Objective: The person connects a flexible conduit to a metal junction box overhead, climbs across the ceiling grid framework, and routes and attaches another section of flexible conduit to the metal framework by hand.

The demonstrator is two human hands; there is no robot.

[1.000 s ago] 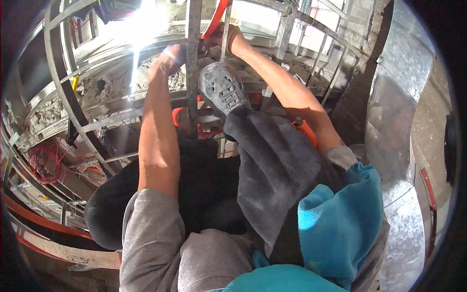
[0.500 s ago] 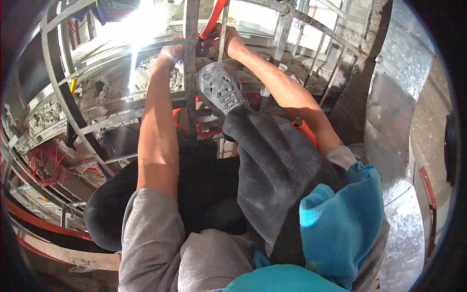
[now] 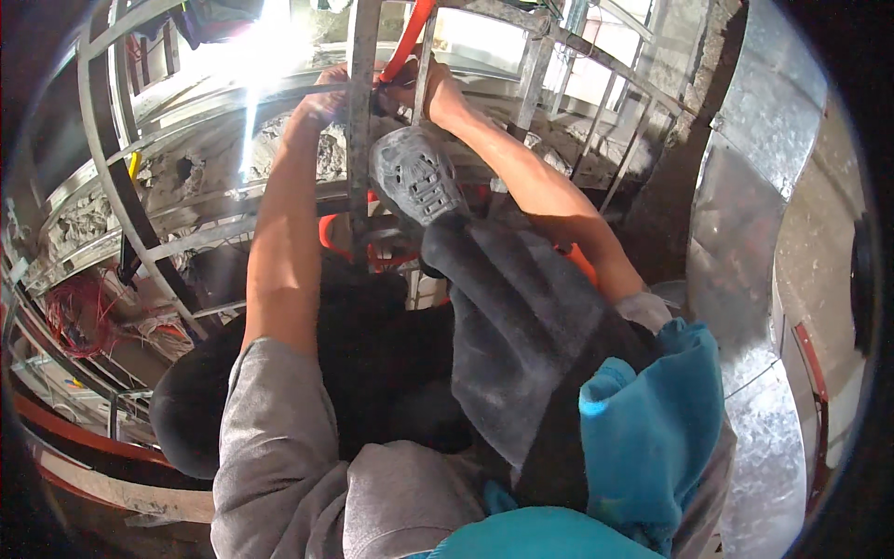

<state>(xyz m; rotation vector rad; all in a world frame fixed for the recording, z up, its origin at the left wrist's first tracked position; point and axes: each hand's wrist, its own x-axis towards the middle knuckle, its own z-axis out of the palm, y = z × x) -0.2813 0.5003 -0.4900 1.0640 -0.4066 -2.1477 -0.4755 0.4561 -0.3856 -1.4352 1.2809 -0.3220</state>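
Observation:
Both my arms reach forward into a frame of metal bars. My left hand [image 3: 326, 96] is closed beside an upright metal post [image 3: 362, 140]; the post covers its fingertips and whatever they grip. On the post's other side, my right hand [image 3: 436, 93] reaches around a thin metal bar [image 3: 424, 70]. Its fingers close at the lower end of an orange flexible tube [image 3: 410, 35], by a small dark piece too shaded to make out. The tube runs upward from there. Just below the hands, my grey dusty shoe [image 3: 414, 175] rests among the bars.
Curved metal framing [image 3: 98, 121] stands at left, with a bundle of red wires [image 3: 79, 317] beneath. Rough broken masonry [image 3: 270, 144] lies behind the bars. More orange tubing [image 3: 331, 233] hangs lower down. A shiny sheet-metal duct [image 3: 745, 214] rises at right. Bright light glares at upper left.
The view has shifted slightly, and my left forearm sits a little further left. Both hands stay at the post and the orange tube's lower end.

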